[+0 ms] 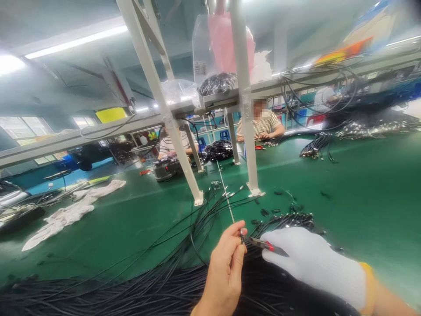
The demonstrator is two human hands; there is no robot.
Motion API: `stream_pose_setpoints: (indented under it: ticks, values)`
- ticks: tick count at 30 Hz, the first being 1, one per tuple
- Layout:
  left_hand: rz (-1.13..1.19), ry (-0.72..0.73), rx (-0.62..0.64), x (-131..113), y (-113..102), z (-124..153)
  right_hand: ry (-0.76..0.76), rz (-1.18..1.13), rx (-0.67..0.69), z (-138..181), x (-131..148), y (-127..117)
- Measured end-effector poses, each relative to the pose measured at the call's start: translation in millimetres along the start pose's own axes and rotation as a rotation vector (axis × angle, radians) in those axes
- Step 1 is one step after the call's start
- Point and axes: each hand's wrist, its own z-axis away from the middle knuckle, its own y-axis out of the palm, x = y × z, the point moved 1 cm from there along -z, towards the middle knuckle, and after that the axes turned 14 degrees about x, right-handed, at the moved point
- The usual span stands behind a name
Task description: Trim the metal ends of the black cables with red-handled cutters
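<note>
My bare left hand (226,267) is closed in a pinch on a thin white cable tie (226,195) that stands up and away from me. My right hand (312,263), in a white knit glove with a yellow cuff, grips small cutters with red handles (265,245). The cutter tips meet the tie at my left fingertips. Under both hands lies a thick bundle of black cables (158,281) spread over the green table (362,193). Loose cable ends with metal connectors (289,218) fan out just beyond my hands.
White frame legs (184,149) stand on the table ahead. White cloths (69,213) lie at the left. Two other people (261,125) work at the far side among cable coils (219,150). More cable piles (371,125) sit at the back right.
</note>
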Motion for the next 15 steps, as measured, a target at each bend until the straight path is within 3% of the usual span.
stream_pose_setpoints:
  ticks: [7, 10, 13, 15]
  values:
    - [0.16, -0.092, 0.012, -4.0, -1.6, -0.6, -0.005, -0.046, -0.005, 3.3, -0.2, 1.5]
    - [0.243, -0.115, 0.0, -3.3, -1.3, -1.5, -0.047, -0.005, -0.199, 3.8, -0.8, 13.5]
    - [0.261, -0.135, -0.02, -1.8, -0.5, -1.3, -0.032, 0.208, -0.466, 3.2, 0.1, 24.4]
    - [0.217, -0.134, -0.025, -0.8, -0.1, -0.6, -0.001, 0.37, -0.537, 1.8, 1.8, 26.5]
